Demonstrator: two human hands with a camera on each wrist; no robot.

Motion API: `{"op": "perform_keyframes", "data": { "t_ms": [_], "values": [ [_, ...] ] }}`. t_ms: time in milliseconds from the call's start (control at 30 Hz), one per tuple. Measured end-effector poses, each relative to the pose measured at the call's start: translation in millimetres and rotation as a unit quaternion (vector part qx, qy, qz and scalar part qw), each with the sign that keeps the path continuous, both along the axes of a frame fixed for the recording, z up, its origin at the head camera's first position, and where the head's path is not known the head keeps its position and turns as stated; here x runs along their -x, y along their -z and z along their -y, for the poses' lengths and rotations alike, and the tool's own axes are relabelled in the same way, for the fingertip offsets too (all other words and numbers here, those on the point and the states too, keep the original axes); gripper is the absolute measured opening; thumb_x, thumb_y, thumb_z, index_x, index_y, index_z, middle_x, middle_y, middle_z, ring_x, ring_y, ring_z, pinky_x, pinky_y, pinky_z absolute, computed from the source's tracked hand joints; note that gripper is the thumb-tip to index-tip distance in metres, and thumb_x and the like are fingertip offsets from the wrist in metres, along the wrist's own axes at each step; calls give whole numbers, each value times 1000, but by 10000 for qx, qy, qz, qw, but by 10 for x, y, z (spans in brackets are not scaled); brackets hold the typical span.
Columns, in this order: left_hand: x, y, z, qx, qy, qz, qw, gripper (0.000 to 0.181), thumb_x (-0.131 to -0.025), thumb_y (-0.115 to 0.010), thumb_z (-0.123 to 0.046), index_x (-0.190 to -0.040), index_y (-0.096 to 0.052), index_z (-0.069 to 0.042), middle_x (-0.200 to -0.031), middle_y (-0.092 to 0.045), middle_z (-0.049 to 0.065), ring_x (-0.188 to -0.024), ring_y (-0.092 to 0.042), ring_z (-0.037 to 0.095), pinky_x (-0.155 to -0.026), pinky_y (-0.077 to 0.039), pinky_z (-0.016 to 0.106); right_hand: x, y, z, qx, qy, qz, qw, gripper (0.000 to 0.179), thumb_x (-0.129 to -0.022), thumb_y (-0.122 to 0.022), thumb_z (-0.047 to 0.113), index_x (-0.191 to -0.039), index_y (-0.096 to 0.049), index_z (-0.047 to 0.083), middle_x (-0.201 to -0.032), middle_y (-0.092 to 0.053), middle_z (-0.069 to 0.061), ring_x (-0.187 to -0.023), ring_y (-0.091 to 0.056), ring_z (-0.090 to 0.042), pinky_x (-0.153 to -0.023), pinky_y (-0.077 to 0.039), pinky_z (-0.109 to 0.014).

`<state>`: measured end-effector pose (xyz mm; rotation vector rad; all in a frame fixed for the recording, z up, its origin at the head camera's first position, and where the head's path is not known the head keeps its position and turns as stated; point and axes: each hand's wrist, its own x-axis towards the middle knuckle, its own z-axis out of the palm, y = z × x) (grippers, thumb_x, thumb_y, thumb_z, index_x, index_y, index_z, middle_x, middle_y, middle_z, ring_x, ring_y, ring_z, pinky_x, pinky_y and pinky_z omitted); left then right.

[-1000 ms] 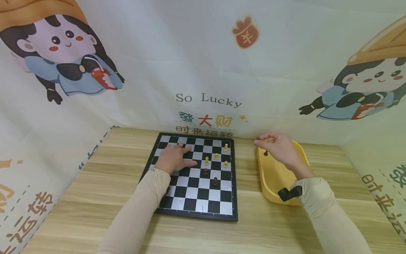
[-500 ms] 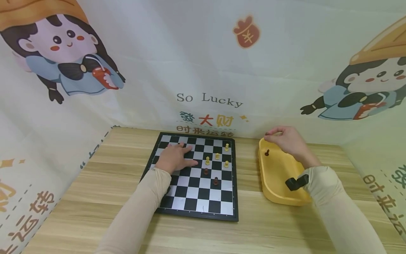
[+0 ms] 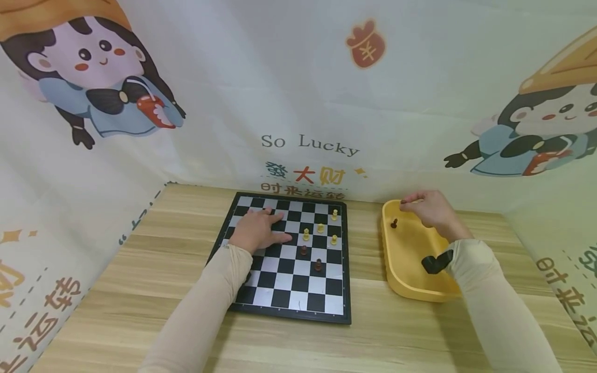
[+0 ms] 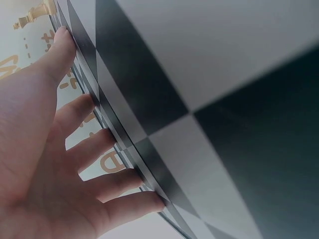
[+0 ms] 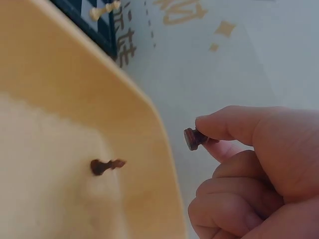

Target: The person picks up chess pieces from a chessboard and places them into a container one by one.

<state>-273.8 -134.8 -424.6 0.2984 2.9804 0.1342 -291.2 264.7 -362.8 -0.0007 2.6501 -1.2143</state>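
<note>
My left hand (image 3: 256, 230) rests with spread fingers on the black-and-white chessboard (image 3: 284, 282); in the left wrist view its fingertips (image 4: 158, 203) touch the squares. Over the far end of a yellow tray (image 3: 406, 261), my right hand (image 3: 435, 212) pinches a dark brown chess piece (image 5: 194, 139) between thumb and forefinger, base outward. The fingers hide the top of that piece. Another dark brown chess piece (image 5: 105, 167) is inside the tray, near its far left corner.
Several pale yellow chess pieces (image 3: 306, 234) stand on the board's right side, with a brown piece (image 3: 318, 264) and another brown piece (image 3: 303, 250) nearer. Board and tray sit on a wooden table (image 3: 368, 321). A printed cloth (image 3: 224, 119) hangs close behind.
My right hand has moved to the right with its chess piece, from the tray's far left corner to over its far end. The left hand stays on the board.
</note>
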Motion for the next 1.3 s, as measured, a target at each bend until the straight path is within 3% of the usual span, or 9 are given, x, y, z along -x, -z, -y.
{"op": "perform_keyframes", "data": {
  "t_ms": [200,400,500,900,1133,1300],
  "values": [
    [5,2,1,-22,-19,38,10000,80,-91,-62,-66,-156,-44,-22,-163,-39,18,-151,-39,38,-129,-26,53,54,120,-74,27,144,64,9999,39,-99,-63,23,-126,-60,-4,-67,-59,14,-43,-30,-2,-44,-35,-21],
    [7,-3,5,-36,-15,29,10000,80,-91,-62,-66,-156,-44,-22,-162,-39,18,-151,-39,38,-129,-26,54,101,231,-102,-134,185,43,9997,37,-99,-62,23,-125,-59,-3,-98,-66,-4,-45,-31,-3,-46,-36,-22],
    [6,-7,3,-45,-20,28,10000,80,-91,-62,-66,-156,-44,-22,-162,-39,18,-151,-39,38,-129,-26,54,131,299,-109,-118,224,85,9996,36,-99,-62,22,-124,-59,-4,-102,-66,-5,-45,-31,-3,-46,-36,-22],
    [2,-13,-10,-33,-74,89,9999,80,-91,-62,-66,-156,-44,-24,-163,-38,17,-151,-38,37,-129,-26,53,176,459,-157,-116,155,224,9996,41,-96,-64,15,-127,-61,-11,-82,-68,4,-42,-29,-2,-43,-33,-21],
    [0,-21,-10,-19,-56,86,9999,80,-90,-62,-67,-156,-44,-24,-163,-39,17,-151,-39,38,-129,-27,53,198,509,-179,-165,194,328,9991,39,-95,-65,16,-124,-63,-10,-59,-57,11,-40,-28,-1,-42,-32,-21],
    [6,-18,-9,-6,-65,66,10000,80,-90,-62,-67,-156,-44,-24,-163,-39,17,-151,-39,38,-129,-27,53,207,520,-183,-209,165,337,9991,39,-95,-65,17,-124,-63,-9,-53,-49,12,-40,-28,-2,-42,-31,-21]
  ]
}}
